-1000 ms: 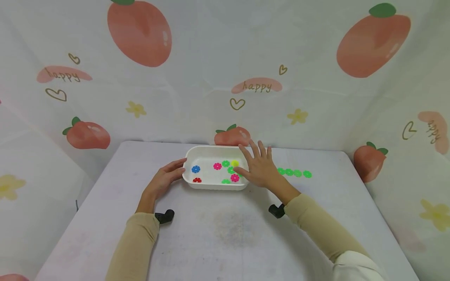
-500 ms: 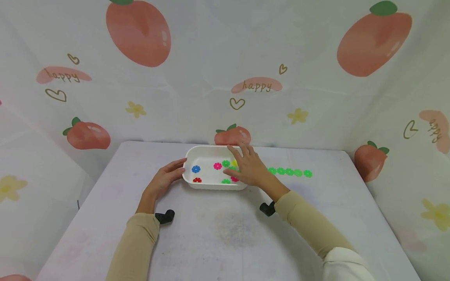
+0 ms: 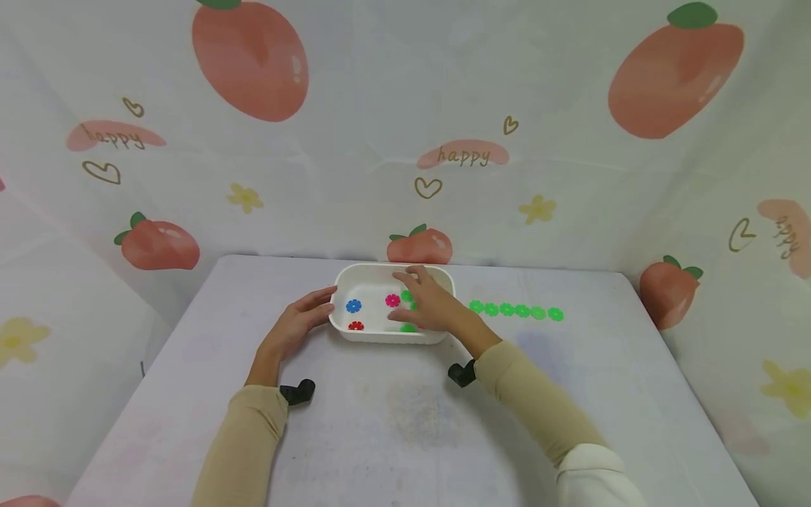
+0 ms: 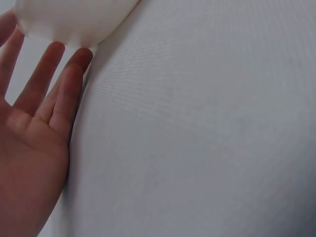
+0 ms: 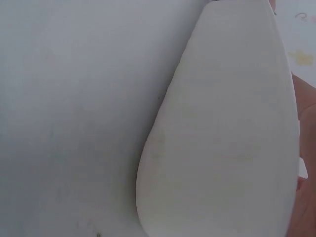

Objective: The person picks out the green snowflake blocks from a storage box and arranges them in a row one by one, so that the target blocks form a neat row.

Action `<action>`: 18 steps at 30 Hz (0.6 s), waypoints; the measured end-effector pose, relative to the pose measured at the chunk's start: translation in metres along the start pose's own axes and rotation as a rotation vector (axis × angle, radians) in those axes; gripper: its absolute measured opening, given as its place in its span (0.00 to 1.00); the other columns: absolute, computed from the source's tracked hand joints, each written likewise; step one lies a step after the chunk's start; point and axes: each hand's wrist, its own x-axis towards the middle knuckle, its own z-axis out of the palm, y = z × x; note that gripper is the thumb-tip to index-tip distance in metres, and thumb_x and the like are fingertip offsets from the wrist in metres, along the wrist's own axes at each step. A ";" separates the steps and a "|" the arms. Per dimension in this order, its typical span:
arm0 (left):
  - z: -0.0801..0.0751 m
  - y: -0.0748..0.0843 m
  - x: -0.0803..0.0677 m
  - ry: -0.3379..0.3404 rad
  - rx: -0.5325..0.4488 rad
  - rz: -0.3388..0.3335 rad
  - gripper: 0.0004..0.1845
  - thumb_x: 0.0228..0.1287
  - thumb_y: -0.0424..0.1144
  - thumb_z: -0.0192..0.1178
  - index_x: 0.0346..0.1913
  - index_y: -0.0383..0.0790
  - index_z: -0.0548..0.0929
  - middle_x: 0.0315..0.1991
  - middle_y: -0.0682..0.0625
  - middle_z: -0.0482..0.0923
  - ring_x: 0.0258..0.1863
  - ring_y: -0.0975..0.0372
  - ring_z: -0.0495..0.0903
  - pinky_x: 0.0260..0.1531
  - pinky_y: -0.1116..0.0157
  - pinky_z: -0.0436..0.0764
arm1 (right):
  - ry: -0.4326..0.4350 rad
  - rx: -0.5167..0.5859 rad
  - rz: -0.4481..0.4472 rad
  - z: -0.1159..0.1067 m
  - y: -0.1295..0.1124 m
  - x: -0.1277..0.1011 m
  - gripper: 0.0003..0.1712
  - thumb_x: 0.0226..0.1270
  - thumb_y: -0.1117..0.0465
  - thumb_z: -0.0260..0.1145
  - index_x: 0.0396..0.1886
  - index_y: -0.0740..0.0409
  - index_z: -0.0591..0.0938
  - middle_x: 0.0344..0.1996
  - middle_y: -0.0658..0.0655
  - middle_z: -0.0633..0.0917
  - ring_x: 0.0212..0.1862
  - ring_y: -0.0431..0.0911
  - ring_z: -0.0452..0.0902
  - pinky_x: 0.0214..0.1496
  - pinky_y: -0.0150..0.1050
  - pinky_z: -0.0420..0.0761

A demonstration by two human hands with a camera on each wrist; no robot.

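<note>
We are reaching our right hand (image 3: 431,306), fingers relaxed, into the white tray (image 3: 370,278) over green discs (image 3: 407,296); our open left hand (image 3: 298,324) is touching the tray's left end; a green row (image 3: 514,310) is lying to its right.

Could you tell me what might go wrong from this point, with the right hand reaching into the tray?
The right hand covers several pieces in the tray, so it might nudge or grab the wrong one unseen. The left hand only touches the tray's end with straight fingers, so the tray could slide on the table. The right sleeve passes near the green row and could scatter it.
</note>
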 end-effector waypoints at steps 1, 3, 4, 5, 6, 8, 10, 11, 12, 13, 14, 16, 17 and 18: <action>0.001 0.000 0.000 0.001 0.004 0.001 0.28 0.63 0.50 0.61 0.67 0.58 0.70 0.70 0.51 0.66 0.65 0.53 0.71 0.70 0.53 0.65 | -0.012 0.026 0.002 0.001 -0.001 0.001 0.52 0.53 0.30 0.65 0.74 0.39 0.56 0.72 0.54 0.57 0.68 0.51 0.65 0.64 0.48 0.77; 0.002 0.000 0.000 0.001 0.006 0.006 0.28 0.64 0.50 0.61 0.67 0.58 0.70 0.69 0.51 0.66 0.65 0.54 0.71 0.70 0.53 0.65 | -0.034 0.065 0.012 0.003 -0.002 0.003 0.51 0.53 0.31 0.65 0.74 0.40 0.57 0.71 0.54 0.58 0.66 0.50 0.67 0.63 0.48 0.77; 0.001 0.000 0.000 0.002 0.004 0.009 0.28 0.63 0.51 0.61 0.67 0.58 0.70 0.69 0.51 0.66 0.65 0.54 0.71 0.70 0.53 0.66 | -0.040 0.083 0.016 0.004 -0.003 0.004 0.51 0.53 0.32 0.66 0.73 0.40 0.58 0.71 0.54 0.58 0.65 0.50 0.69 0.62 0.48 0.78; 0.001 0.000 0.000 0.003 0.005 0.011 0.28 0.63 0.51 0.61 0.67 0.58 0.70 0.69 0.51 0.67 0.65 0.54 0.71 0.69 0.54 0.66 | -0.047 0.097 0.021 0.005 -0.005 0.006 0.50 0.54 0.32 0.66 0.73 0.40 0.58 0.70 0.54 0.59 0.64 0.50 0.70 0.61 0.47 0.79; 0.001 0.000 0.000 0.002 0.007 0.011 0.28 0.63 0.51 0.61 0.67 0.58 0.70 0.69 0.51 0.66 0.65 0.54 0.71 0.69 0.54 0.66 | -0.052 0.107 0.025 0.006 -0.006 0.007 0.50 0.54 0.33 0.66 0.73 0.40 0.58 0.69 0.54 0.59 0.62 0.49 0.71 0.61 0.46 0.79; 0.001 0.000 0.000 0.003 0.005 0.007 0.28 0.63 0.51 0.61 0.67 0.58 0.70 0.69 0.51 0.66 0.64 0.54 0.71 0.69 0.54 0.66 | -0.062 0.114 0.039 0.008 -0.007 0.010 0.49 0.55 0.33 0.66 0.73 0.40 0.59 0.68 0.54 0.60 0.60 0.47 0.73 0.59 0.44 0.80; 0.001 0.000 0.000 0.004 0.000 0.001 0.28 0.63 0.50 0.61 0.67 0.58 0.70 0.69 0.50 0.66 0.64 0.54 0.71 0.69 0.54 0.66 | -0.067 0.123 0.048 0.010 -0.009 0.012 0.48 0.55 0.34 0.66 0.72 0.41 0.59 0.66 0.53 0.61 0.57 0.46 0.74 0.59 0.43 0.81; 0.001 0.000 0.000 0.006 0.000 -0.001 0.28 0.64 0.50 0.61 0.67 0.58 0.70 0.70 0.51 0.66 0.64 0.54 0.71 0.69 0.54 0.66 | -0.070 0.127 0.052 0.010 -0.009 0.013 0.47 0.55 0.35 0.67 0.72 0.41 0.60 0.65 0.53 0.62 0.55 0.46 0.75 0.58 0.43 0.81; 0.001 0.000 0.000 0.005 -0.001 -0.004 0.28 0.64 0.49 0.61 0.67 0.58 0.70 0.70 0.51 0.66 0.64 0.54 0.71 0.69 0.54 0.66 | -0.072 0.127 0.058 0.011 -0.009 0.013 0.47 0.56 0.35 0.67 0.72 0.42 0.60 0.65 0.53 0.62 0.54 0.46 0.75 0.58 0.42 0.81; 0.002 0.000 -0.001 0.006 -0.007 -0.004 0.27 0.64 0.48 0.61 0.66 0.58 0.70 0.70 0.51 0.66 0.64 0.54 0.71 0.69 0.54 0.66 | -0.075 0.123 0.066 0.012 -0.009 0.014 0.47 0.56 0.36 0.67 0.72 0.42 0.60 0.65 0.53 0.62 0.53 0.45 0.75 0.57 0.42 0.81; 0.002 0.000 0.000 0.005 -0.009 -0.004 0.27 0.65 0.48 0.60 0.67 0.58 0.70 0.70 0.51 0.66 0.65 0.53 0.71 0.69 0.53 0.66 | -0.076 0.120 0.074 0.013 -0.009 0.014 0.47 0.55 0.36 0.67 0.72 0.41 0.60 0.64 0.53 0.62 0.53 0.45 0.76 0.56 0.42 0.82; 0.002 0.000 0.000 0.003 -0.006 -0.005 0.26 0.65 0.47 0.60 0.67 0.58 0.70 0.70 0.51 0.65 0.65 0.53 0.71 0.70 0.53 0.66 | -0.077 0.117 0.088 0.014 -0.007 0.014 0.47 0.55 0.37 0.68 0.72 0.41 0.60 0.64 0.53 0.63 0.52 0.45 0.76 0.56 0.42 0.82; 0.001 0.000 -0.001 0.004 -0.005 -0.005 0.26 0.66 0.47 0.60 0.67 0.58 0.70 0.70 0.51 0.65 0.65 0.53 0.71 0.70 0.53 0.65 | -0.076 0.113 0.091 0.014 -0.007 0.014 0.47 0.55 0.37 0.68 0.72 0.41 0.60 0.64 0.53 0.63 0.52 0.45 0.76 0.56 0.42 0.82; 0.001 0.001 -0.001 0.004 -0.004 -0.006 0.26 0.66 0.47 0.60 0.67 0.58 0.70 0.70 0.50 0.65 0.65 0.53 0.70 0.70 0.53 0.65 | -0.075 0.109 0.094 0.015 -0.006 0.013 0.47 0.55 0.37 0.68 0.72 0.41 0.60 0.64 0.53 0.64 0.52 0.45 0.76 0.56 0.41 0.82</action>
